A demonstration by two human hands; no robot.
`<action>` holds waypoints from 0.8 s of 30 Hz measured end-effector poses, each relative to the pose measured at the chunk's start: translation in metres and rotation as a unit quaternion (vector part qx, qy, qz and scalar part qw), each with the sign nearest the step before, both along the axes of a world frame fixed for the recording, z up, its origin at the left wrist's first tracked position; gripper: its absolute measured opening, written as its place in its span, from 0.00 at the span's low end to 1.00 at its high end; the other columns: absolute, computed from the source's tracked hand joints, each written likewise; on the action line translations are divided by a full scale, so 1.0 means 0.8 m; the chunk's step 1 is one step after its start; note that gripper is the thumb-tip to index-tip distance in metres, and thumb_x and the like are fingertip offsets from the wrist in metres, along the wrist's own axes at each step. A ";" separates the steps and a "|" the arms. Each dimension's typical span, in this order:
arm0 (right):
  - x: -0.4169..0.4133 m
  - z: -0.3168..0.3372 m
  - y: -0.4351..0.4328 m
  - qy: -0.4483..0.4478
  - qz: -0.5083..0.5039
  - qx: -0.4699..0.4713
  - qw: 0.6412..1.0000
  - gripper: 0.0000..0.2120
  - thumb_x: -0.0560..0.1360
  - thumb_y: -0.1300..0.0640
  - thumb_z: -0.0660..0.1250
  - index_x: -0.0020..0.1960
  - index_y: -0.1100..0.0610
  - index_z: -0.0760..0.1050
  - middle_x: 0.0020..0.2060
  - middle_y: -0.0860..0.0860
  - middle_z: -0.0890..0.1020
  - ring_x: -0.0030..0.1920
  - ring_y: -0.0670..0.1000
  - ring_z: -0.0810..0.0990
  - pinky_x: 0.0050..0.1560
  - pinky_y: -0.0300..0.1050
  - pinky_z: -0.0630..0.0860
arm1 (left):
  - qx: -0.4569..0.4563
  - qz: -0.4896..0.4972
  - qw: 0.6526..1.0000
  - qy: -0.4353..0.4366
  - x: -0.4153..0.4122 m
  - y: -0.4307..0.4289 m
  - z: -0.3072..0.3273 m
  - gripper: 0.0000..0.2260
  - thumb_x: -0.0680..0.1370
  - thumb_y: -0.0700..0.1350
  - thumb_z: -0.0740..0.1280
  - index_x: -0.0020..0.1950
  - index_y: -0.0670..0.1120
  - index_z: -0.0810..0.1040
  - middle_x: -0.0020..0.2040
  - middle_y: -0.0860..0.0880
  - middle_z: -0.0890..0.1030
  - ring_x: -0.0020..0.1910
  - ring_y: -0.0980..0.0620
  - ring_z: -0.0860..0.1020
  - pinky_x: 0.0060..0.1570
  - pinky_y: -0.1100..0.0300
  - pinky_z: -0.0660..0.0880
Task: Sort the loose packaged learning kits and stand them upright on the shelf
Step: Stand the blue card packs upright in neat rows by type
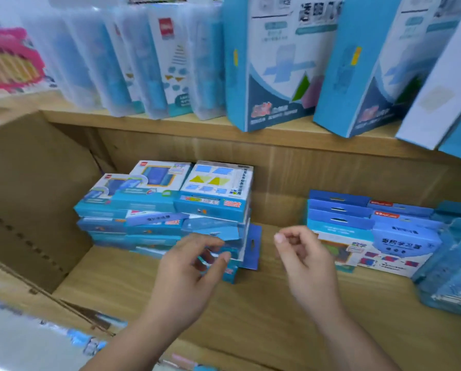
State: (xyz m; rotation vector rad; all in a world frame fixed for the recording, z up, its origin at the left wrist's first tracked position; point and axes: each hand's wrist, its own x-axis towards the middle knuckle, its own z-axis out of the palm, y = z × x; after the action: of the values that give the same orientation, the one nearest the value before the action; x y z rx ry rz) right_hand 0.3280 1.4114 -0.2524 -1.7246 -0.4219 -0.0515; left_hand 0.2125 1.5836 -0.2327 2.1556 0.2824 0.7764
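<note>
A pile of flat blue-and-white learning kits [167,207] lies stacked inside a cardboard box [31,199], left of middle. A second group of flat blue kits [368,231] lies at the right of the box. My left hand [194,266] reaches to the low front corner of the left pile, its fingers curled around the edge of a bottom kit [230,269]. My right hand [304,255] hovers between the two piles with fingers loosely curled and nothing in it. On the wooden shelf [170,124] above, clear-cased kits [149,62] and tall blue boxes [275,62] stand upright.
A pink toy [9,60] sits on the shelf at far left. A white box [438,84] leans at the shelf's right end. The box floor [264,303] shows bare cardboard between the piles. Blurred packets [90,341] lie near the bottom left.
</note>
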 end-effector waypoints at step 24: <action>-0.043 0.060 0.147 0.051 -0.114 -0.009 0.992 0.16 0.75 0.45 0.71 0.61 0.36 0.72 0.49 0.32 0.82 0.48 0.43 0.83 0.54 0.56 0.81 | -0.071 0.056 0.982 0.166 0.020 0.229 0.067 0.28 0.76 0.62 0.68 0.72 0.54 0.68 0.63 0.49 0.77 0.65 0.45 0.73 0.61 0.50 0.72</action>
State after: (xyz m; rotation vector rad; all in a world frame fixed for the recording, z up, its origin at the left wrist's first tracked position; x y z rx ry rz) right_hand 0.2935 1.5287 -0.2040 -1.7787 -0.1486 -0.1238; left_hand 0.2284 1.7666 -0.1794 2.1397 0.6184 0.4384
